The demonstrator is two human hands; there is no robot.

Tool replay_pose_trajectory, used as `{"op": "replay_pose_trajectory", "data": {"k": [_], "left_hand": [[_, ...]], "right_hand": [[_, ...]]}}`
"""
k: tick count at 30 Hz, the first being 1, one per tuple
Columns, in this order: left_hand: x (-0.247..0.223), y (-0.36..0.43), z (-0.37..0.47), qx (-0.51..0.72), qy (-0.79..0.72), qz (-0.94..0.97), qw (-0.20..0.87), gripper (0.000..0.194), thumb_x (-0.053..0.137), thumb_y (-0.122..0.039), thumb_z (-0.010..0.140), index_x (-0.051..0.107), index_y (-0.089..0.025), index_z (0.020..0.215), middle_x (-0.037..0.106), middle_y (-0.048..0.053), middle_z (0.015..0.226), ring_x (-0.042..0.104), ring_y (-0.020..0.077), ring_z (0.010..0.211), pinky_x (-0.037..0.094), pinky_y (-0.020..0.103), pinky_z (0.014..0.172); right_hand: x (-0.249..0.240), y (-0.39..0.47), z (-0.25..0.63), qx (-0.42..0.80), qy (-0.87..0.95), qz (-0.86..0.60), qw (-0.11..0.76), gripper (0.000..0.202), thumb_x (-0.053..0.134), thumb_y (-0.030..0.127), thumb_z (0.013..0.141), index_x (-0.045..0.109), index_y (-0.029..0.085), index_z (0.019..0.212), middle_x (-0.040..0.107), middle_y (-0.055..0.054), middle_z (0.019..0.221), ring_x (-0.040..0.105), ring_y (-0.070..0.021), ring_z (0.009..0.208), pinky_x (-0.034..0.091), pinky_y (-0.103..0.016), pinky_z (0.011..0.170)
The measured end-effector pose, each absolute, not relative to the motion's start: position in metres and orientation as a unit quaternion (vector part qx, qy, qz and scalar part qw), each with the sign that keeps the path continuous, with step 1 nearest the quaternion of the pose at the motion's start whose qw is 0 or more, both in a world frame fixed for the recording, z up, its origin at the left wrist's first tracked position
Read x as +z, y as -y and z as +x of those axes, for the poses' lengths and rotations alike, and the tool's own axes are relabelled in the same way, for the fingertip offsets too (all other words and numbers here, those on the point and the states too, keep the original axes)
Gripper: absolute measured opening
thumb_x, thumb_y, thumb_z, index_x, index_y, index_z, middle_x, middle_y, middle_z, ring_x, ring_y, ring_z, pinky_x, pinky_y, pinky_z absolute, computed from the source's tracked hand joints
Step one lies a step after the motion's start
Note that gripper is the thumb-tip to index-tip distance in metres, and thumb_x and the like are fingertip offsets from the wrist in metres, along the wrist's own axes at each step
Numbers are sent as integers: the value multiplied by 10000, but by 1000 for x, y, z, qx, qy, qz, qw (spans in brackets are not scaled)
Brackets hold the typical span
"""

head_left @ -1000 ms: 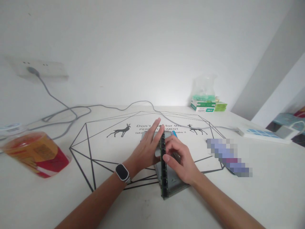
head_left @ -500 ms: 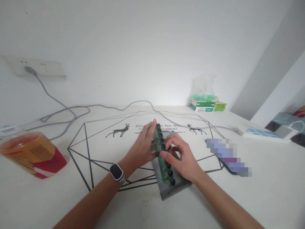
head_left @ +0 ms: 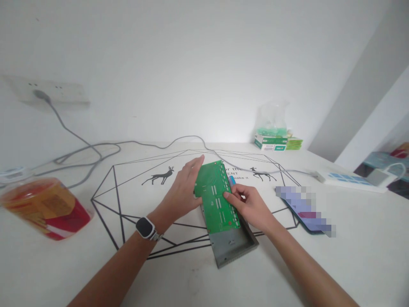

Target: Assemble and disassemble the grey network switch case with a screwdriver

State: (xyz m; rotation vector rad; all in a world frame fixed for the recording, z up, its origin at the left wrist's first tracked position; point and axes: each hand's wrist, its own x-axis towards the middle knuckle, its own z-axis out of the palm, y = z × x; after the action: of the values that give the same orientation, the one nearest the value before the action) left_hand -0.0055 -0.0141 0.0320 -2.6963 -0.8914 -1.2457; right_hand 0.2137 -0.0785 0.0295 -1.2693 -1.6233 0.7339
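A green circuit board (head_left: 217, 198) is tilted above a shallow grey metal case (head_left: 228, 247), its flat side with white markings facing up. My left hand (head_left: 185, 183) grips the board's left edge, a smartwatch (head_left: 146, 228) on that wrist. At the opposite edge, my right hand (head_left: 247, 202) pinches the board, thumb on its top face and curled fingers underneath. A small blue object (head_left: 231, 181) shows just beyond the right fingers; I cannot make out its kind. The board hides the upper part of the case.
A red and yellow cup (head_left: 47, 209) stands at the left. On the right lie a phone (head_left: 303, 211), partly blurred, and a white power strip (head_left: 348, 179). Its grey cable (head_left: 166, 146) runs along the back to a wall socket (head_left: 64, 91). Green-white boxes (head_left: 271, 143) sit at the back.
The circuit board has turned from nearly edge-on, with black components showing, to its flat green face. My left hand has shifted slightly left with it; the case has stayed in place.
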Motion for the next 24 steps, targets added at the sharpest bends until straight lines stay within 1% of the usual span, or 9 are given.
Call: {"op": "replay_pose_trajectory", "data": {"k": [6, 9, 11, 13, 16, 18, 20, 22, 24], "left_hand": [[29, 10, -8, -421, 304, -854, -3, 1074, 754, -251, 759, 112, -228, 1620, 380, 203, 1538, 413, 370, 1402, 401, 572, 1131], [30, 9, -8, -433, 329, -839, -30, 1119, 765, -260, 730, 93, -208, 1623, 451, 196, 1469, 470, 352, 1341, 449, 538, 1081], [33, 11, -10, -422, 369, -825, -64, 1133, 766, -268, 712, 97, -194, 1623, 547, 171, 1356, 557, 325, 1217, 497, 497, 1004], [37, 14, -11, -388, 397, -822, -124, 1104, 738, -264, 721, 104, -183, 1622, 649, 113, 1151, 637, 265, 1001, 537, 426, 878], [43, 20, -15, -348, 373, -821, -256, 1052, 636, -199, 759, 38, -167, 1624, 672, 8, 843, 607, 159, 689, 510, 299, 676], [46, 22, -16, -361, 341, -795, -350, 1049, 577, -159, 755, -13, -164, 1622, 652, -33, 733, 564, 128, 596, 468, 252, 600], [47, 22, -16, -388, 308, -754, -432, 1042, 541, -164, 748, -28, -153, 1621, 631, -52, 652, 543, 123, 548, 437, 233, 552], [46, 22, -14, -411, 279, -718, -488, 1011, 525, -212, 766, -10, -131, 1619, 595, -68, 568, 524, 128, 502, 408, 225, 509], [46, 22, -11, -429, 274, -691, -513, 957, 529, -289, 807, 44, -119, 1615, 544, -89, 508, 494, 127, 456, 386, 226, 486]], "right_hand": [[27, 77, 218, 434, 624, -484, 434, 471, 671, 616, 820, 440, 234, 669, 374, 77, 545, 310, -105, 500, 231, -253, 489], [29, 79, 218, 487, 597, -475, 425, 461, 694, 635, 800, 467, 238, 737, 378, 108, 467, 260, -89, 430, 186, -240, 442], [32, 81, 217, 504, 583, -473, 428, 467, 705, 647, 785, 475, 241, 770, 403, 118, 433, 262, -85, 392, 181, -233, 412], [34, 82, 216, 503, 579, -473, 433, 476, 706, 661, 776, 487, 240, 785, 426, 117, 424, 294, -84, 372, 200, -227, 395], [34, 83, 216, 492, 589, -474, 432, 476, 696, 670, 782, 509, 232, 797, 444, 111, 419, 345, -88, 369, 246, -221, 397], [34, 83, 216, 488, 596, -471, 430, 476, 690, 670, 787, 516, 228, 808, 452, 110, 414, 355, -87, 369, 261, -219, 406], [34, 83, 216, 483, 598, -472, 432, 476, 685, 671, 792, 513, 227, 814, 457, 109, 412, 357, -85, 369, 270, -216, 413], [34, 83, 216, 478, 595, -476, 436, 472, 679, 666, 799, 501, 229, 809, 462, 107, 414, 366, -85, 372, 284, -213, 420], [34, 82, 216, 473, 590, -479, 445, 467, 677, 660, 803, 493, 230, 804, 470, 103, 419, 376, -86, 375, 296, -213, 424]]}}
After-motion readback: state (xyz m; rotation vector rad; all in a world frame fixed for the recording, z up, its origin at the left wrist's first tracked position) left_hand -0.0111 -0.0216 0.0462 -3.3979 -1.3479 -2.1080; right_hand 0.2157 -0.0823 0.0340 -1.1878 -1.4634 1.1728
